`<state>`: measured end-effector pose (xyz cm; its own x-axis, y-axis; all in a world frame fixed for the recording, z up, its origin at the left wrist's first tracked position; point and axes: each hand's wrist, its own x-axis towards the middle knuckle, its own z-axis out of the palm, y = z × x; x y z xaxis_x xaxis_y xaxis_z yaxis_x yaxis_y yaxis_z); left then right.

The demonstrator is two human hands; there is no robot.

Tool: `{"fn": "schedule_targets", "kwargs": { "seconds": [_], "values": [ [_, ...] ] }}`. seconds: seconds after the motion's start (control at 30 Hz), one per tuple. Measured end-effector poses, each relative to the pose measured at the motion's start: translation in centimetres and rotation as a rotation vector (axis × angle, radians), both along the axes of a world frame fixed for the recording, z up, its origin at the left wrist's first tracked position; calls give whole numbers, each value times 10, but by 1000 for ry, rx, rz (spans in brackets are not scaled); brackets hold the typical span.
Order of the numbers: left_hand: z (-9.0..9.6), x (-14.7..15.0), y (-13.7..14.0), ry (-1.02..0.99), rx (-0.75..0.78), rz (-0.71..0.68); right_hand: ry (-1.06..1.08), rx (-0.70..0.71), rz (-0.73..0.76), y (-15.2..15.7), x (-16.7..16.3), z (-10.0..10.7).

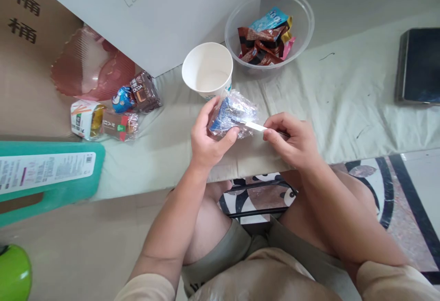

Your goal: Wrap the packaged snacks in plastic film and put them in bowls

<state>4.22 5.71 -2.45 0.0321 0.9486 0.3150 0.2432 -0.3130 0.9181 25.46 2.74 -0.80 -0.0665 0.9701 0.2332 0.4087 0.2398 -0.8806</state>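
Observation:
My left hand [212,138] is closed around the edge of a small blue item in clear crinkled plastic wrap [229,114], with the thumb at its near side. My right hand [292,138] pinches a slim, knife-like tool [254,126] with a white length showing. Its tip points left and lies against the wrap; whether it has cut in, I cannot tell. Just beyond my left fingers stands a white paper cup [207,70], upright, with nothing visible inside. Behind it to the right is a clear plastic bowl [237,9] holding several wrapped snacks [263,44].
Packaged snacks [118,106] lie at left beside a pink ribbed plastic dish [92,64]. A white board or box [154,12] stands behind. A green labelled object [98,168] sits at the left edge, a dark flat device [421,67] at far right. Pale cloth [350,108] covers the table.

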Motion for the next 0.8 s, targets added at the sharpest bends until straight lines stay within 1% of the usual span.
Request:
{"fn": "schedule_targets", "kwargs": {
  "seconds": [0.2,0.27,0.37,0.43,0.57,0.6,0.67,0.7,0.73,0.8],
  "values": [
    [-1,-14,-1,-123,-73,26,5,-52,-17,-4,6,-2],
    [1,-20,0,-175,-125,38,-1,-50,-18,-4,10,-5],
    [6,-27,-2,-253,-238,14,-32,-21,-30,-2,22,-8],
    [9,-26,-5,-287,-301,-11,-72,-1,-106,1,32,-12],
    [10,-14,-15,-304,-414,-14,-214,28,-367,8,47,-20],
    [9,-11,-18,-278,-458,-11,-251,36,-397,9,48,-22],
    [6,-8,-22,-156,-506,8,-306,38,-398,10,49,-25],
    [5,-9,-24,-67,-484,32,-327,35,-388,11,49,-27],
    [3,-11,-24,25,-430,59,-345,29,-380,11,49,-28],
    [2,-17,-22,171,-285,82,-381,6,-377,12,50,-31]
  ]
}}
